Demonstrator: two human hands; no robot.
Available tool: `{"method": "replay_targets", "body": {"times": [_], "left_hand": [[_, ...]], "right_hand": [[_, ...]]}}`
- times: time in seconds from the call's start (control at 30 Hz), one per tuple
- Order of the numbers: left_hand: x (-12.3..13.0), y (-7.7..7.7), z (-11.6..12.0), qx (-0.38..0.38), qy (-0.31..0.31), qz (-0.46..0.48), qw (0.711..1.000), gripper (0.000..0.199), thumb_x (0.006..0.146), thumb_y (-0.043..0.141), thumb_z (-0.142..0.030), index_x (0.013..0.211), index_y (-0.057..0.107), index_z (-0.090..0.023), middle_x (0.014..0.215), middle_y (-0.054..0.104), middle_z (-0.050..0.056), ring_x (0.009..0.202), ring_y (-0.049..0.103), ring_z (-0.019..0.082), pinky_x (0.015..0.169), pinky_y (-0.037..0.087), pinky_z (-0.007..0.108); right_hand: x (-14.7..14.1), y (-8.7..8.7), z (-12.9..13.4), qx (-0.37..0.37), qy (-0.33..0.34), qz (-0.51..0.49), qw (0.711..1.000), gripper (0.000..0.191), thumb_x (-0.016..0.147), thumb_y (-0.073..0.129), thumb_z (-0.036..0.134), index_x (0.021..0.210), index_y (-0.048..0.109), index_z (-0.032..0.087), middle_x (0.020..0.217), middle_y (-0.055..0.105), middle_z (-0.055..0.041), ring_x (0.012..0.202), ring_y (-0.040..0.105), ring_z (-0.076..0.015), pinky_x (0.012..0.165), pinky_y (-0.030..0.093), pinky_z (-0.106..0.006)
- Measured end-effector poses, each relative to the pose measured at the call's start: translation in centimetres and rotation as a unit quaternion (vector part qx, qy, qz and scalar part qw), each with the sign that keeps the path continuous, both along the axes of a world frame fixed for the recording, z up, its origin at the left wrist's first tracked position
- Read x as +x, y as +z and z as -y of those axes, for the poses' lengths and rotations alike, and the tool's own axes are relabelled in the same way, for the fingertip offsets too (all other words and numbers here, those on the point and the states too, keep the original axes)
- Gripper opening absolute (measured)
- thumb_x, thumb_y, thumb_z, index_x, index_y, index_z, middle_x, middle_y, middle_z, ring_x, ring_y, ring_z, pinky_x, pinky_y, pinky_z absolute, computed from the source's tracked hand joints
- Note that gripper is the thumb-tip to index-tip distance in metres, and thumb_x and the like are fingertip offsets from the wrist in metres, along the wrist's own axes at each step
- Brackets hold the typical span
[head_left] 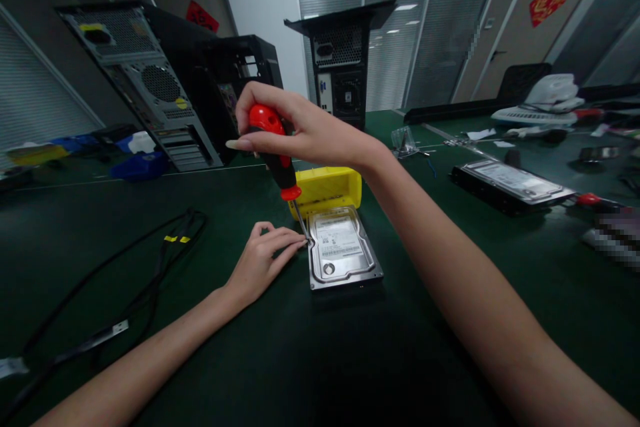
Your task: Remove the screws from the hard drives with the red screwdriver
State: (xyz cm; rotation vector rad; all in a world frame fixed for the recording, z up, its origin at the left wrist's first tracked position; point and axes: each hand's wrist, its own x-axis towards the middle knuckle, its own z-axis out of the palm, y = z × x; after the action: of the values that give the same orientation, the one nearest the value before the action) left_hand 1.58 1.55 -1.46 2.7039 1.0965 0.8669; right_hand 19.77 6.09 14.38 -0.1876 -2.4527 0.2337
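Observation:
A silver hard drive [345,247] lies flat on the dark green table, its label side up. My right hand [300,123] is closed around the red and black handle of a screwdriver [283,173]. The shaft slants down, its tip at the drive's left edge. My left hand [265,257] rests beside that edge, fingers drawn together close to the tip; whatever they may pinch is too small to make out. Just behind the drive stands a yellow plastic bin [330,187] with small dark bits inside.
Black cables [155,273] loop across the table at left. Computer cases [160,87] stand behind, with another case [340,73] at the back centre. Another hard drive [520,180] sits on a black bracket at right. A white hard hat [550,93] lies farther back.

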Motion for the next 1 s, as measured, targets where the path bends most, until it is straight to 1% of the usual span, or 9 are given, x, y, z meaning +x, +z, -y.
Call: {"method": "replay_targets", "body": {"times": [0.1, 0.23, 0.43, 0.6, 0.67, 0.8, 1.0], "left_hand": [[0.02, 0.1, 0.05, -0.001, 0.001, -0.002, 1.0, 0.019, 0.094, 0.05, -0.025, 0.102, 0.068, -0.021, 0.102, 0.073, 0.004, 0.089, 0.063, 0.02, 0.083, 0.037, 0.04], [0.0, 0.13, 0.1, 0.001, 0.001, -0.001, 1.0, 0.02, 0.095, 0.05, -0.026, 0.101, 0.068, -0.022, 0.102, 0.073, 0.004, 0.089, 0.064, 0.02, 0.083, 0.037, 0.04], [0.03, 0.17, 0.08, 0.0, 0.001, 0.001, 1.0, 0.019, 0.094, 0.05, -0.026, 0.1, 0.068, -0.021, 0.102, 0.073, 0.004, 0.089, 0.064, 0.02, 0.084, 0.037, 0.04], [0.11, 0.28, 0.12, -0.005, -0.002, 0.001, 1.0, 0.019, 0.095, 0.05, -0.025, 0.1, 0.068, -0.02, 0.102, 0.073, 0.004, 0.089, 0.064, 0.019, 0.083, 0.036, 0.04], [0.09, 0.25, 0.11, -0.004, -0.002, 0.001, 1.0, 0.02, 0.095, 0.049, -0.025, 0.1, 0.068, -0.02, 0.101, 0.073, 0.005, 0.089, 0.064, 0.019, 0.084, 0.037, 0.04], [0.02, 0.21, 0.08, -0.002, 0.0, 0.0, 1.0, 0.02, 0.095, 0.048, -0.027, 0.1, 0.067, -0.022, 0.101, 0.073, 0.005, 0.09, 0.065, 0.02, 0.084, 0.037, 0.041], [0.06, 0.29, 0.12, 0.0, -0.003, 0.007, 1.0, 0.02, 0.095, 0.049, -0.027, 0.1, 0.067, -0.021, 0.1, 0.073, 0.005, 0.089, 0.065, 0.02, 0.084, 0.037, 0.04]], "right_hand": [[0.03, -0.01, -0.06, 0.012, 0.005, 0.004, 1.0, 0.021, 0.097, 0.036, 0.031, 0.101, 0.038, 0.011, 0.103, 0.044, -0.0038, 0.091, 0.041, -0.0092, 0.085, 0.036, -0.024], [0.15, -0.01, -0.15, 0.007, 0.019, -0.01, 1.0, 0.022, 0.096, 0.038, 0.033, 0.099, 0.039, 0.011, 0.1, 0.045, -0.0029, 0.089, 0.042, -0.0086, 0.084, 0.037, -0.023], [0.34, 0.08, -0.24, -0.004, 0.013, -0.011, 1.0, 0.023, 0.095, 0.042, 0.033, 0.099, 0.041, 0.01, 0.101, 0.047, -0.0031, 0.089, 0.043, -0.0082, 0.084, 0.037, -0.022], [0.31, 0.1, -0.27, 0.008, 0.007, 0.011, 1.0, 0.024, 0.098, 0.035, 0.034, 0.103, 0.038, 0.01, 0.105, 0.045, -0.0046, 0.094, 0.042, -0.0091, 0.087, 0.036, -0.024], [0.31, 0.11, -0.25, 0.011, 0.01, 0.015, 1.0, 0.024, 0.098, 0.034, 0.033, 0.103, 0.037, 0.01, 0.104, 0.044, -0.0043, 0.093, 0.042, -0.0087, 0.087, 0.036, -0.024], [0.37, 0.15, -0.24, 0.0, 0.03, -0.004, 1.0, 0.024, 0.096, 0.04, 0.033, 0.102, 0.041, 0.01, 0.101, 0.046, -0.003, 0.089, 0.042, -0.0078, 0.084, 0.038, -0.022], [0.36, 0.28, 0.03, -0.033, 0.024, -0.015, 0.999, 0.02, 0.091, 0.05, 0.024, 0.101, 0.045, 0.007, 0.099, 0.047, -0.003, 0.087, 0.043, -0.0073, 0.083, 0.038, -0.022]]}}
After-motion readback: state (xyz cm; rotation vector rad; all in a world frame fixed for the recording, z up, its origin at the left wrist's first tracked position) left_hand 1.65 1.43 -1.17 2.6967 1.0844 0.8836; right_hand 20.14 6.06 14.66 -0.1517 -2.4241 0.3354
